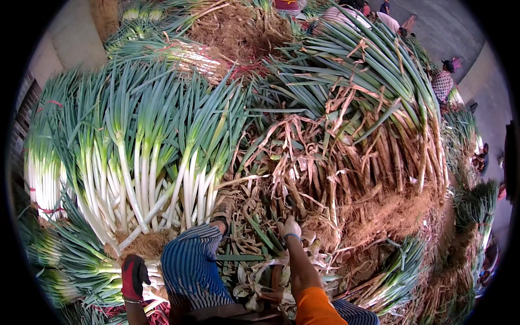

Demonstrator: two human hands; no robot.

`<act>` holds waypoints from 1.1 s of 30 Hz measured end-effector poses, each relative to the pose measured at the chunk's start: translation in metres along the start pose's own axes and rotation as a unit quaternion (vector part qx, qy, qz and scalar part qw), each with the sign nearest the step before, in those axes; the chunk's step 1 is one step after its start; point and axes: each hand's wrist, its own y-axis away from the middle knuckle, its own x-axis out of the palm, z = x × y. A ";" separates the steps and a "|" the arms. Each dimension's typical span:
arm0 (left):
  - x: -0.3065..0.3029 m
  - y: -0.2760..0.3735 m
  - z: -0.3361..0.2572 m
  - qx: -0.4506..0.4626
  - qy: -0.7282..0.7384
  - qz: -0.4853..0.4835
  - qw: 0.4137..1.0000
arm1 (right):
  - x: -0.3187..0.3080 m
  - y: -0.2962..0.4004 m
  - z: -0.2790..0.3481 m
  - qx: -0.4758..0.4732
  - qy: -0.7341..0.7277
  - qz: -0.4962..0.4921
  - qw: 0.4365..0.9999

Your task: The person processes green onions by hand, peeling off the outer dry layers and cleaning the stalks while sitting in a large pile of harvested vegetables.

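Note:
My left hand (pixel 135 278), in a red and black glove, is low at the left. It is just below the root ends of a row of peeled green onions (pixel 138 174) with white stalks. Whether its fingers grip anything is not visible. My right hand (pixel 290 228), in a pale glove, is over a litter of stripped leaves (pixel 260 215), beside a root clump (pixel 323 229). Its fingertips point away from me and what they touch is unclear. Right of it lies a big heap of unpeeled green onions (pixel 382 158), with dry brown skins and matted roots (pixel 390 219).
My knee in striped blue cloth (pixel 195 264) and my foot (pixel 221 213) lie between the peeled and unpeeled onions. Tied bundles (pixel 44 178) stand at far left. Red ties (pixel 158 313) lie at the bottom. Other people (pixel 443 83) sit among onion piles at the right and back.

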 end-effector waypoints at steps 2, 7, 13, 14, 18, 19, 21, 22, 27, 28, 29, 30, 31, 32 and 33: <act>0.039 -0.015 -0.066 0.027 0.012 -0.031 0.999 | 0.009 0.000 -0.006 0.016 0.019 0.047 0.999; 0.122 -0.044 -0.162 0.093 0.011 0.074 0.993 | -0.028 0.018 -0.001 -0.131 -0.063 0.000 0.989; 0.185 -0.033 -0.202 0.194 0.087 0.298 0.931 | -0.056 0.046 0.034 0.037 -0.147 0.053 0.987; 0.188 -0.032 -0.209 0.170 0.080 0.307 0.933 | -0.024 0.029 0.007 -0.016 -0.114 0.040 0.993; 0.202 -0.046 -0.226 0.111 0.112 0.335 0.929 | -0.027 0.023 -0.004 -0.005 -0.064 0.038 0.997; 0.208 -0.051 -0.218 0.113 0.132 0.337 0.925 | -0.032 0.023 -0.005 -0.029 -0.010 0.046 0.998; 0.229 -0.071 -0.193 0.121 0.172 0.340 0.916 | -0.046 0.020 -0.005 -0.078 0.098 0.059 0.990; 0.236 -0.076 -0.187 0.063 0.174 0.352 0.918 | -0.047 0.010 -0.007 -0.104 0.149 0.071 0.981; 0.248 -0.089 -0.183 0.002 0.213 0.388 0.897 | -0.056 -0.026 0.010 -0.144 0.013 -0.170 0.975; 0.249 -0.091 -0.188 -0.009 0.213 0.383 0.899 | -0.051 -0.038 0.005 -0.115 0.008 -0.172 0.978; 0.250 -0.095 -0.190 -0.020 0.213 0.378 0.901 | -0.046 -0.048 -0.001 -0.086 0.003 -0.172 0.981; 0.245 -0.096 -0.188 -0.038 0.209 0.360 0.909 | -0.041 -0.056 -0.002 -0.111 -0.021 -0.157 0.981; 0.246 -0.098 -0.188 -0.025 0.195 0.349 0.916 | -0.035 -0.062 -0.006 -0.130 -0.009 -0.188 0.973; 0.245 -0.099 -0.186 -0.029 0.201 0.348 0.916 | -0.027 -0.065 -0.011 -0.112 0.021 -0.182 0.977; 0.246 -0.099 -0.183 -0.039 0.212 0.349 0.912 | -0.032 -0.056 -0.015 -0.091 0.059 -0.173 0.979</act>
